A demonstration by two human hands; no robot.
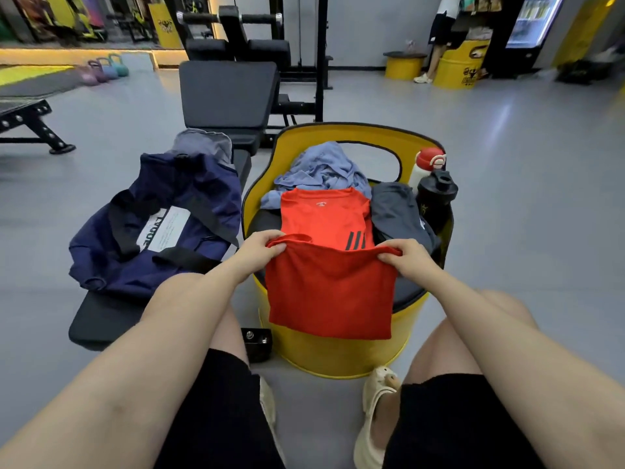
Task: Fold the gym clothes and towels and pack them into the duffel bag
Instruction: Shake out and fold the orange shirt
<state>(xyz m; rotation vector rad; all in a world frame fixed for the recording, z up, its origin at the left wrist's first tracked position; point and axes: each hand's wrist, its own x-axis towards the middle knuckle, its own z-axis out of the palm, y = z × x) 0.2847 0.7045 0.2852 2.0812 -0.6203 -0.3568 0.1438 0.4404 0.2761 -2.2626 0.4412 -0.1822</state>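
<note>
head view: worn on the person's head | faces forward and down | close over both forearms at lower frame and yellow drum seat (338,360) at centre | gym floor fills the upper frame | single view

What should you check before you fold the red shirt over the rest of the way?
1. Left hand pinches the red shirt at its edge: ok.
2. Right hand pinches the other corner: ok.
3. Held edge level between the hands: ok.
4. Shirt's upper half lies flat on the yellow seat: ok.
5. Blue top and grey garment off the fold path: ok.
6. Navy duffel bag open for packing: cannot tell.
</note>
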